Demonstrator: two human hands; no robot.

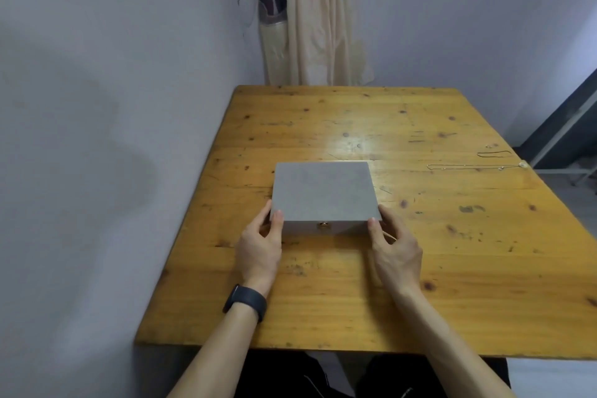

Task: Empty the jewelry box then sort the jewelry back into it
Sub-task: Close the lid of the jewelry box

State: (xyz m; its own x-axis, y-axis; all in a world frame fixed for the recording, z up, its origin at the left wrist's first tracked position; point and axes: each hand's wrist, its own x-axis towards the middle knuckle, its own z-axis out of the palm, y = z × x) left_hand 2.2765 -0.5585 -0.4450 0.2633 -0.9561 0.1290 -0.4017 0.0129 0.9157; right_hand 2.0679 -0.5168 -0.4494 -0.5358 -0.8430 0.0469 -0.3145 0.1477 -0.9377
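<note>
A grey jewelry box [324, 191] lies closed on the wooden table [355, 300], with a small gold clasp [323, 225] on its front face. My left hand [260, 244] grips the box's front left corner, thumb on the front and fingers along the left side. The front right corner is held the same way by my right hand [394, 247]. Near the table's right edge lies a thin chain necklace [475, 166], and a shorter dark chain [494, 153] lies just behind it.
A white wall runs close along the table's left side. A cream curtain [318, 19] hangs behind the far edge. On the right, past the table, there is a dark doorway [568, 126]. My left wrist wears a black band [245, 302].
</note>
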